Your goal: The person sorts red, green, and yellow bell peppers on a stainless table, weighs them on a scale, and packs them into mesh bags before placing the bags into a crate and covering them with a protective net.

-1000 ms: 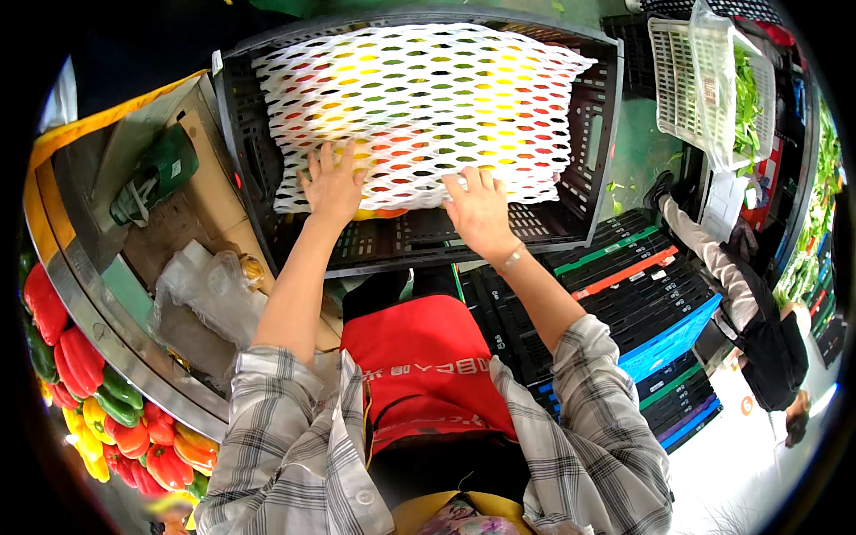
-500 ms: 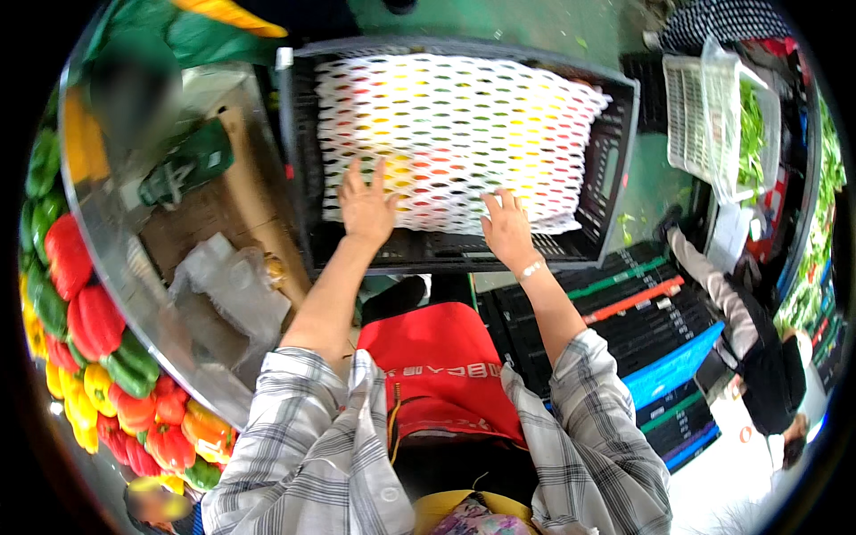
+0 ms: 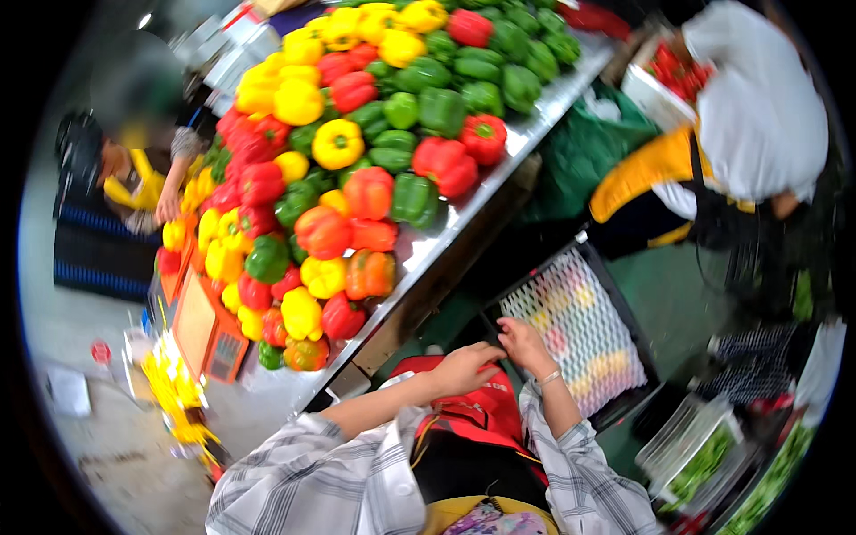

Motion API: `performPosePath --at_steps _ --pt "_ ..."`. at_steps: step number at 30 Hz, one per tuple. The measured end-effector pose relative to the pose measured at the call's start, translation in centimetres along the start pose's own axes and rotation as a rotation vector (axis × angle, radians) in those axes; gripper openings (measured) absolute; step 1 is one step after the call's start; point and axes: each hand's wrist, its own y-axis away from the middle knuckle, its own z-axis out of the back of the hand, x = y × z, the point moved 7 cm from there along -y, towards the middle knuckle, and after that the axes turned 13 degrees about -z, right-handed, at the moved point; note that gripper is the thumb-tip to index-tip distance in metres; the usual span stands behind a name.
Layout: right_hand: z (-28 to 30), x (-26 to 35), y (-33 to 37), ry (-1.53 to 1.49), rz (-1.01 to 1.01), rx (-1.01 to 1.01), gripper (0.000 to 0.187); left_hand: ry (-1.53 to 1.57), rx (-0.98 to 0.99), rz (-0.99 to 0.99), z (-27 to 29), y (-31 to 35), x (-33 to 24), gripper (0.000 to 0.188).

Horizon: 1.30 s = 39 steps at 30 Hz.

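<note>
My left hand (image 3: 468, 367) hovers in front of my red apron (image 3: 473, 406), its fingers stretched toward my right hand (image 3: 526, 346). The right hand is raised close beside it, fingers loosely bent and apart. Nothing shows in either hand, and both look free of the things around them. Just beyond the right hand, a black crate (image 3: 617, 299) stands low, covered by white foam netting (image 3: 571, 312). Red and yellow patches show through the mesh. Left of the crate, a heap of red, yellow, green and orange bell peppers (image 3: 339, 143) covers a steel table (image 3: 526, 143).
A person (image 3: 758, 98) bends at the upper right by a white box (image 3: 655, 94) of red produce and a green bag (image 3: 588, 147). Another person's hand (image 3: 168, 205) is at the heap's far left. An orange device (image 3: 209, 330) sits on the table. A crate of greens (image 3: 695, 455) stands lower right.
My view has swung left to the pepper table, so the crate now appears at the right. Both hands have come off the foam netting and drawn together before my apron.
</note>
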Motion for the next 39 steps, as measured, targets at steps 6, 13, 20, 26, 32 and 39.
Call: performPosePath --at_steps 6,13,20,26,32,39 --pt "2.7 18.7 -11.1 -0.083 0.266 0.163 0.031 0.122 -0.545 0.252 8.6 12.0 1.1 0.027" --pt "-4.6 31.3 -21.6 0.414 0.402 0.078 0.086 0.393 -0.981 0.252 11.0 19.9 3.0 0.024" --pt "-6.5 30.2 -25.3 0.37 0.344 0.184 0.094 0.604 -1.103 0.221 15.7 27.8 4.4 0.023" --pt "-10.6 43.4 -15.8 -0.381 0.236 0.473 0.056 0.205 -1.157 0.089 25.3 34.6 2.0 0.037" --pt "-28.9 51.8 0.3 0.451 0.791 0.332 0.059 -0.402 -1.207 0.088 32.8 38.2 0.7 0.097" --pt "-29.2 49.3 -4.8 0.464 0.788 -0.143 0.06 -0.135 -1.791 0.443 32.7 56.1 10.4 0.084"
